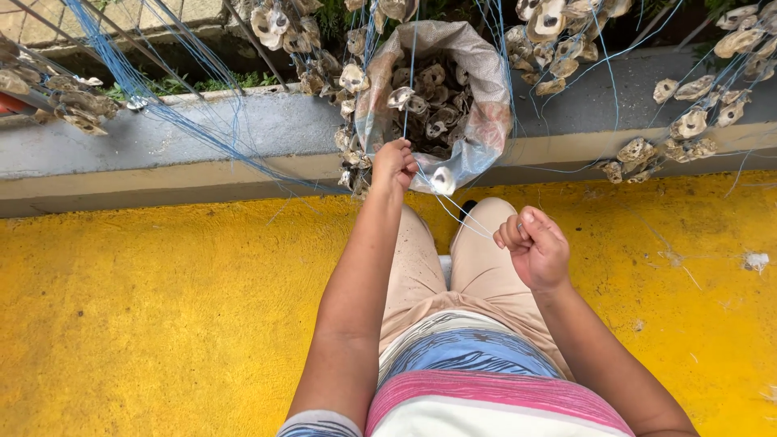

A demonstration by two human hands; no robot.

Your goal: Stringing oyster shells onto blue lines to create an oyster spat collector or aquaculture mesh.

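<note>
My left hand (393, 164) is closed around a thin blue string (412, 73) that runs up out of view, right at the near rim of an open plastic sack (484, 89) full of oyster shells. A single oyster shell (443, 180) hangs on the string just right of that hand. The string continues down and right to my right hand (534, 247), which pinches it in a closed fist above my knees.
I sit on a yellow painted floor (162, 307) against a low grey concrete ledge (162, 146). Strands of threaded oyster shells (688, 121) on blue lines hang at the right, another shell bundle (69, 101) at the left, and more shell clusters (340, 89) beside the sack.
</note>
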